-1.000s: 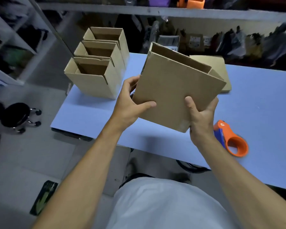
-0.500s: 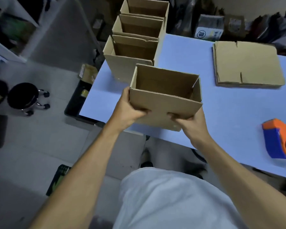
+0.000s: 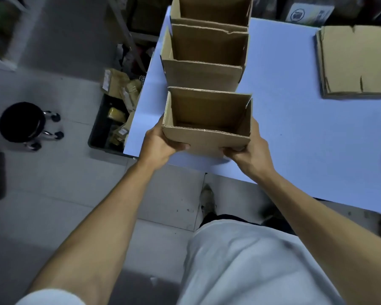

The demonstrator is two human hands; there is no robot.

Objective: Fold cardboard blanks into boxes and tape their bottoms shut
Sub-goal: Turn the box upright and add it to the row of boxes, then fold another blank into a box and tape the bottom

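Cardboard box (image 3: 207,137), open upward, gripped low by left hand (image 3: 161,144) and right hand (image 3: 251,150); set it squarely behind the row (image 3: 204,62) on the worktop (image 3: 295,133).

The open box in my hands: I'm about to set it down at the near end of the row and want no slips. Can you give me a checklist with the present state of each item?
1. Left hand grips the open box at its near left corner: ok.
2. Right hand grips its near right corner: ok.
3. Box upright, opening upward: ok.
4. Bottom taped shut: cannot tell, the underside is hidden.
5. Bare blue table around the near end of the row of boxes: ok.
6. Stack of flat blanks lies off to the right, apart from the row: ok.
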